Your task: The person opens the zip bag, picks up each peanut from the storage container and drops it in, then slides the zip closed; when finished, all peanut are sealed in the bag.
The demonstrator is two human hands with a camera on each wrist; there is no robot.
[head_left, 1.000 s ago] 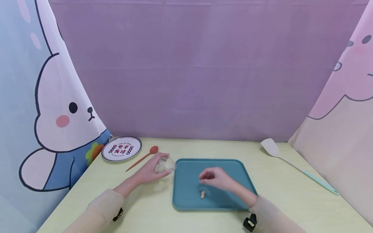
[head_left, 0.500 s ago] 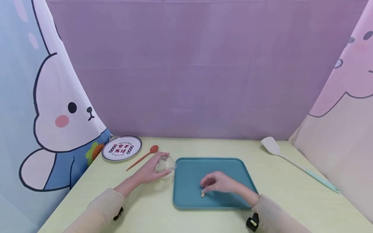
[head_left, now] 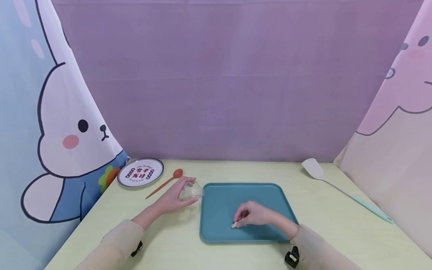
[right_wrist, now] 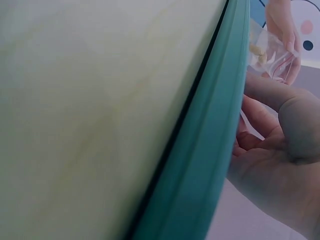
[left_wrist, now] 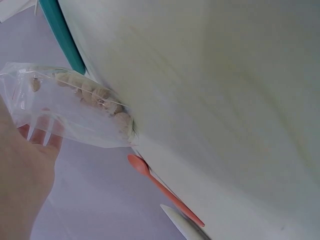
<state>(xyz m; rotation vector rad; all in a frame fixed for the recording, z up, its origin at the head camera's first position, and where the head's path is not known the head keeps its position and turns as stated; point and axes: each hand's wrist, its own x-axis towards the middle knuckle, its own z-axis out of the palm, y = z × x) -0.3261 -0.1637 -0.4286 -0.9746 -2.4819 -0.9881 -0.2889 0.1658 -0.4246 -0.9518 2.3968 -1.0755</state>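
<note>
My left hand [head_left: 175,197] holds a clear zip bag [head_left: 191,190] by its sides, thumb below and fingers above, its mouth turned toward the tray. Inside the bag, in the left wrist view, several peanuts in their shells [left_wrist: 95,95] lie along the side by the table. Over the front middle of the teal tray [head_left: 219,204], my right hand [head_left: 253,214] pinches a single peanut [head_left: 234,225] between thumb and fingers. That peanut is low over the tray's surface. In the right wrist view the tray's rim [right_wrist: 215,125] hides the fingertips of the right hand [right_wrist: 280,135].
An orange-red spoon [head_left: 165,183] lies behind the left hand, with a white plate [head_left: 145,180] bearing red characters to its left. A spatula with a pale green handle [head_left: 369,207] lies at the right. A purple curtain [head_left: 216,93] closes off the back.
My right hand has come down to the peanut on the tray and now pinches it, turning it slightly. The left hand and bag have stayed in place.
</note>
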